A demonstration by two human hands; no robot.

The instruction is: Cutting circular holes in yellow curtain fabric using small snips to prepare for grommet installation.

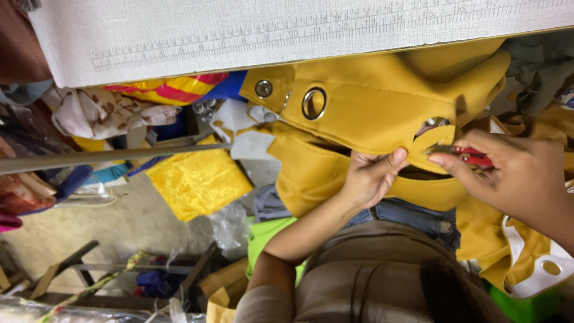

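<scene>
My left hand pinches the mustard curtain fabric beside a cut hole; my right hand grips red-handled scissors at that hole, below the worktop's ruled edge. A metal eyelet sits nearby.

Your left hand and right hand are bare, no rings showing; a short grey-brown sleeve sits at seven o'clock, blue jeans centre.
</scene>
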